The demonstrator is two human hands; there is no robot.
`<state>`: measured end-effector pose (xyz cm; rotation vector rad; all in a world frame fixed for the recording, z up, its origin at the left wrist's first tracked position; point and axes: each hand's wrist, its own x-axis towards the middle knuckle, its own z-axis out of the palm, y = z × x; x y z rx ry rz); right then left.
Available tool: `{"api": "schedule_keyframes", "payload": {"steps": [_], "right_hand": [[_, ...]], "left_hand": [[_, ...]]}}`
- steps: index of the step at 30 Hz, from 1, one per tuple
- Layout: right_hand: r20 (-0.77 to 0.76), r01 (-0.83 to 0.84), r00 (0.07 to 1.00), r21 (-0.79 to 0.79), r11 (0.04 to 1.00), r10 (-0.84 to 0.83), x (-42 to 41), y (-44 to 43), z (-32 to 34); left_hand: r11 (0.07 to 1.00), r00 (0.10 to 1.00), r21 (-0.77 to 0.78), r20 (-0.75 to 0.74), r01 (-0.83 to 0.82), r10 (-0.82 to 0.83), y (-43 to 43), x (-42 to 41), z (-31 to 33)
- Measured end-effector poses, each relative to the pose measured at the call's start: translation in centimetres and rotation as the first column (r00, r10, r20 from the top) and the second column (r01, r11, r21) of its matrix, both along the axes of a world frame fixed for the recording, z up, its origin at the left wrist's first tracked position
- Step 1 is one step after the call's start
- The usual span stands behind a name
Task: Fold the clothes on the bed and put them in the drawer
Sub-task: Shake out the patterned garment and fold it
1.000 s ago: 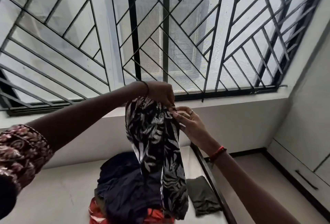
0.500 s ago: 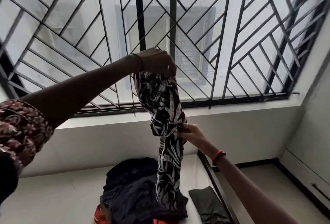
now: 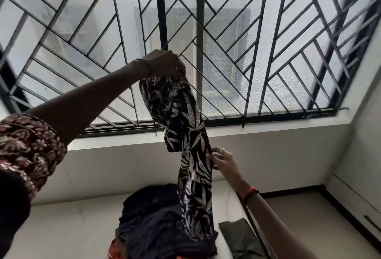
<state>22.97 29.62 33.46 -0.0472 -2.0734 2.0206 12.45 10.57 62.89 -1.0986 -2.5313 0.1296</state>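
Observation:
A black-and-white leaf-print garment [image 3: 185,135] hangs long and bunched in front of the window. My left hand [image 3: 165,63] is raised high and grips its top end. My right hand [image 3: 221,160] pinches the garment's right edge about halfway down. Its lower end brushes a pile of clothes on the bed: a dark navy garment [image 3: 156,223] on top with red fabric [image 3: 114,251] under it. A folded olive-green garment [image 3: 240,238] lies to the right of the pile on the white bed [image 3: 61,227].
A barred window [image 3: 268,42] with a sill fills the wall behind the bed. The bed's dark frame edge [image 3: 257,230] runs down the right. A white cabinet with a drawer handle [image 3: 371,222] stands at the far right beside the floor.
My left hand has lifted the printed garment's top end higher, stretching it out. My right hand has slid down from the top to the garment's middle edge.

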Motion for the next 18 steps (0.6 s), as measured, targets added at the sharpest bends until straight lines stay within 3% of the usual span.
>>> {"api": "schedule_keyframes", "payload": {"steps": [3,7,9,18], "right_hand": [[-0.059,0.014,0.998,-0.093,0.996,-0.02,1.0,0.8,0.3],[-0.052,-0.068,0.996,0.182,0.981,0.078,2.0,-1.2,-0.8],[-0.044,-0.055,0.997,0.242,0.969,0.068,2.0,-3.4,-2.0],[0.06,-0.019,0.998,0.224,0.974,0.006,1.5,-10.5,-6.7]], "left_hand": [[0.999,1.0,0.037,0.001,-0.014,0.014,-0.8,-0.9,0.1],[0.991,0.995,0.132,-0.094,-0.007,0.02,-1.4,-1.7,0.2],[0.987,0.993,0.158,-0.115,0.002,0.017,-1.3,-1.7,0.1],[0.987,0.99,0.162,-0.136,-0.005,0.027,-1.8,-1.8,0.4]]}}
